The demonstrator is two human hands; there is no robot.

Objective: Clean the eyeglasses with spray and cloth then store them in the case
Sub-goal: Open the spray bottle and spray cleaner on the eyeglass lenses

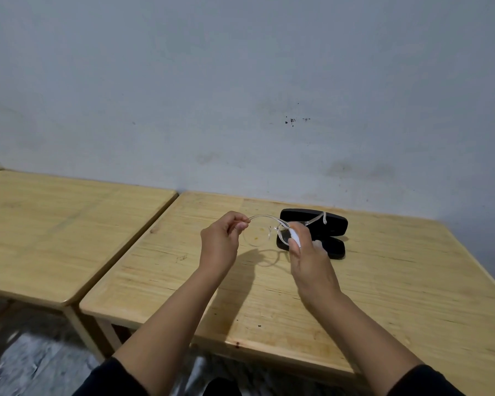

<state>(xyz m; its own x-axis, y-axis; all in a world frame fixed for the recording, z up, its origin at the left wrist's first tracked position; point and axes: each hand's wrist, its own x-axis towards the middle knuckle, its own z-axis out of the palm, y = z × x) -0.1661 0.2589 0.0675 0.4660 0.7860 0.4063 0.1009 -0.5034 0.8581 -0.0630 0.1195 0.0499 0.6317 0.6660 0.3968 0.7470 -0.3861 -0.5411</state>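
Observation:
The eyeglasses [258,234] have a clear frame and are held up above the wooden table [383,281]. My left hand [222,241] pinches the frame's left end. My right hand [306,252] is closed at the right lens around a small white item [295,238]; I cannot tell whether it is the cloth or the spray bottle. One clear temple [316,220] sticks out to the right in front of the case. The black glasses case [330,228] lies open on the table just behind my right hand, partly hidden by it.
A second wooden table [55,230] stands to the left, with a narrow gap between the two. A stained grey wall [240,110] runs right behind both tables. The floor shows below the near table edge.

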